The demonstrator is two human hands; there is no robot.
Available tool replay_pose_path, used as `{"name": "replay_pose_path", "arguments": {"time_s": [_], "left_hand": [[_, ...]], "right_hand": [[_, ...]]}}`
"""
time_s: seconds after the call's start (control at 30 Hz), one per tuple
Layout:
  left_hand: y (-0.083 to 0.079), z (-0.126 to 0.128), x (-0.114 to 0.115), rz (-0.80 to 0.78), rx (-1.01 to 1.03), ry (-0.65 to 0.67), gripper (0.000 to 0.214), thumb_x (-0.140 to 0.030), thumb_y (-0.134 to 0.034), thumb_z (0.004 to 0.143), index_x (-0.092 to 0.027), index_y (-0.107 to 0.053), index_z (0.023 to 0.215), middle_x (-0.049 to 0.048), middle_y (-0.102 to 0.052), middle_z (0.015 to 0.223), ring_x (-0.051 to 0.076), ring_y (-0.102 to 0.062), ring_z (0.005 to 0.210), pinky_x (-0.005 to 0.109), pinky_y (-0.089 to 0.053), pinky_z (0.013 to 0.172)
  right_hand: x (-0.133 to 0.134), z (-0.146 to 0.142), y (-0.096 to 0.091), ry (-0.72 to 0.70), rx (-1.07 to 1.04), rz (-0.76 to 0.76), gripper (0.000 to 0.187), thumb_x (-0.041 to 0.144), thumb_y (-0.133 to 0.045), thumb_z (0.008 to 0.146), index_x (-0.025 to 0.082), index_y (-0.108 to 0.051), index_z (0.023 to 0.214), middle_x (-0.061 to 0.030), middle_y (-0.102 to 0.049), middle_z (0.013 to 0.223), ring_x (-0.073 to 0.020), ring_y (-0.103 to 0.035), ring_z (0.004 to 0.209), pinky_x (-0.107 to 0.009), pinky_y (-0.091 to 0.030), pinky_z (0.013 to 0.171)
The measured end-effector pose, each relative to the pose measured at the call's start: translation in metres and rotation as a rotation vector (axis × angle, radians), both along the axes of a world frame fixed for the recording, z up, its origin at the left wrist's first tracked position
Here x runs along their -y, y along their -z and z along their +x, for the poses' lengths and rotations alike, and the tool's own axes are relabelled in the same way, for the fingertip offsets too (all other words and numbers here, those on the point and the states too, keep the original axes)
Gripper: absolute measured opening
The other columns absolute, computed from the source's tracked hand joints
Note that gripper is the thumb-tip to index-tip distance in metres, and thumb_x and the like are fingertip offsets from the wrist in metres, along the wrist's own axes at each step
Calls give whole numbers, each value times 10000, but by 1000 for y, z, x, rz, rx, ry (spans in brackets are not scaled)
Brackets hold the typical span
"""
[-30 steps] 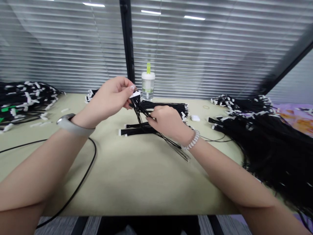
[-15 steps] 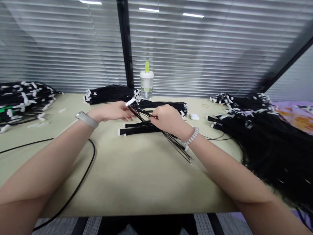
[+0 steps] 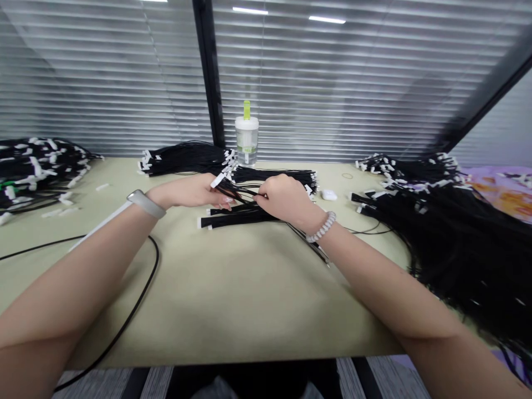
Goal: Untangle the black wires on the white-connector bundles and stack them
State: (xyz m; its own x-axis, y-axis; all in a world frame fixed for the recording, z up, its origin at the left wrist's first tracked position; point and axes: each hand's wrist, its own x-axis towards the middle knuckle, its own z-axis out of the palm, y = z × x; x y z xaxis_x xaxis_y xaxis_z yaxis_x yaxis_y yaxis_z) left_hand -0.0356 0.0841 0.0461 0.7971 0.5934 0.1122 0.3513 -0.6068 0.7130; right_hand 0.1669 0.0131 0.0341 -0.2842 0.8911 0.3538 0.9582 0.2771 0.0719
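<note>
Over the middle of the table, my right hand (image 3: 286,200) pinches a small bundle of thin black wires (image 3: 305,239), whose loose ends slant down to the right beneath my wrist. At the bundle's other end is a white connector (image 3: 216,180). My left hand (image 3: 194,191) has its fingers curled around the wires just behind that connector; its fingertips are partly hidden. Flat black cable bundles (image 3: 233,220) with white ends lie on the table just below both hands.
Behind my hands lie more cable bundles (image 3: 187,158) and a lidded cup (image 3: 246,141). A cable heap (image 3: 35,166) sits at left, a large pile (image 3: 461,244) at right. A white case (image 3: 328,195) lies right of centre. A thick black cable (image 3: 143,293) loops near my left arm.
My left fingers have closed in around the wires by the connector, where they were more spread before. The wire bundle has dropped slightly lower, and my right hand keeps its pinch.
</note>
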Motion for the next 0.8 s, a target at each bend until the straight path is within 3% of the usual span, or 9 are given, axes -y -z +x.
{"name": "replay_pose_path", "arguments": {"time_s": [0.1, 0.2, 0.43, 0.7, 0.8], "left_hand": [[-5, -3, -3, -19, -152, 94, 186, -298, -584, 725, -191, -691, 834, 15, -681, 787, 165, -600, 722, 266, -485, 689], [-6, -5, -7, -6, -187, 61, 209, -314, -579, 727, -205, -692, 865, 7, -691, 838, 183, -610, 786, 274, -483, 729], [-1, -3, -8, 71, -159, 10, 211, -281, -601, 709, -193, -701, 872, 27, -701, 874, 207, -624, 853, 312, -478, 789], [8, 4, 3, 32, -74, 127, 378, -327, -637, 703, -202, -639, 1060, 59, -676, 1014, 229, -613, 907, 290, -480, 769], [15, 6, 6, -61, -25, 179, 469, -297, -630, 714, -200, -565, 1169, 86, -611, 1154, 248, -571, 1028, 327, -456, 863]], "right_hand": [[-1, 0, 1, 5, -4, -5, 306, 296, -402, 814, 126, -643, 733, -89, -603, 755, -142, -502, 666, -269, -269, 547], [-1, 0, 1, 7, -9, -5, 319, 323, -408, 819, 123, -646, 743, -95, -607, 773, -141, -503, 662, -268, -271, 546], [-1, 0, 4, -18, -19, -10, 339, 336, -399, 825, 137, -649, 713, -80, -605, 745, -144, -508, 686, -268, -294, 576], [-3, 1, 6, -29, -35, -33, 334, 391, -436, 805, 158, -654, 709, -74, -602, 742, -145, -512, 675, -265, -304, 566], [-3, 1, 6, -35, -44, -15, 351, 434, -443, 804, 158, -657, 771, -85, -603, 787, -174, -531, 760, -276, -322, 606]]}}
